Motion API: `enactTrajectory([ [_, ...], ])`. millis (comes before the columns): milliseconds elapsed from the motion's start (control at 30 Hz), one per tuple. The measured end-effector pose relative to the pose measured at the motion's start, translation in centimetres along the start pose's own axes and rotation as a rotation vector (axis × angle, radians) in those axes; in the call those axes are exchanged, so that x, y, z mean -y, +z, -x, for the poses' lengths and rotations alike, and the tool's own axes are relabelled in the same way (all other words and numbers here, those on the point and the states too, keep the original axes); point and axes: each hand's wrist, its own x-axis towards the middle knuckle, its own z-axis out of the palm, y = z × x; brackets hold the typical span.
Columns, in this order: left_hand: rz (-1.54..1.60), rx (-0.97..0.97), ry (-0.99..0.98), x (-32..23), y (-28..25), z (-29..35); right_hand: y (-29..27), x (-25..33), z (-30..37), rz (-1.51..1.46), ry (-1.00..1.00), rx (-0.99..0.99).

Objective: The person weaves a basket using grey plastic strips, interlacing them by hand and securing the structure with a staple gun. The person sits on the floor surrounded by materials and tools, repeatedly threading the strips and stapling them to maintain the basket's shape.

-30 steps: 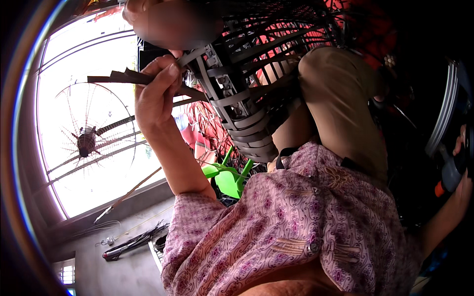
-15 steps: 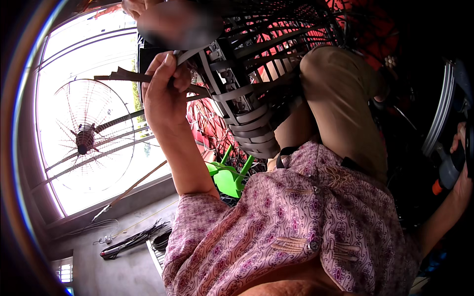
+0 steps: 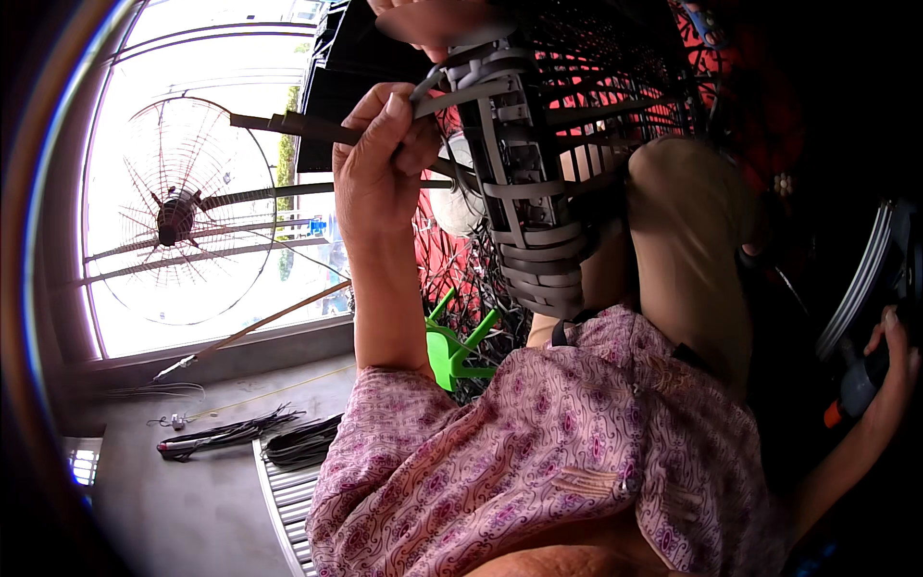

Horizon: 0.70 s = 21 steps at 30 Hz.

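Observation:
My left hand [image 3: 380,159] is closed, pinching a flat grey strip [image 3: 461,99] between thumb and fingers. The strip runs to a partly woven dark frame [image 3: 524,173] with grey bands crossing its side, close to my knee. From the same hand a darker flat strip [image 3: 293,128] sticks out to the left. At the far right, my right hand [image 3: 892,361] is closed around a dark grey tool with an orange end [image 3: 856,394]; shadow hides much of it. Another person's fingers [image 3: 433,48] show at the top edge, beside a blurred patch.
A wire-caged fan [image 3: 175,216] stands at the bright window on the left. A small green plastic stool [image 3: 447,356] is below my left forearm, near tangled dark strips. Bundles of dark strips [image 3: 231,433] lie on the left. A ribbed metal piece [image 3: 860,279] is at the right.
The view has shifted, so the window, frame and knees appear further right and lower. The grey strip now curves in a loop above my left hand. Both of my hands keep their holds.

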Motion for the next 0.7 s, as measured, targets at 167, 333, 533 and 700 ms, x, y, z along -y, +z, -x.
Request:
enactTrajectory([
  [167, -0.006, 0.028, 0.044, -0.9, 0.4, 0.0, 0.0, 0.1, 0.4, -0.003, 0.053, -0.056],
  [333, -0.114, -0.144, 0.062, -0.6, 0.4, -0.3, -0.1, -0.2, 0.9, 0.000, 0.068, -0.115],
  [533, -0.528, -0.615, 0.262, 0.4, -6.6, -2.2, -0.5, -0.4, 1.0, -0.036, 0.050, -0.095],
  [700, -0.756, -0.717, 0.424, -5.2, -9.0, 0.0, -0.2, -0.2, 1.1, -0.024, 0.037, -0.125],
])
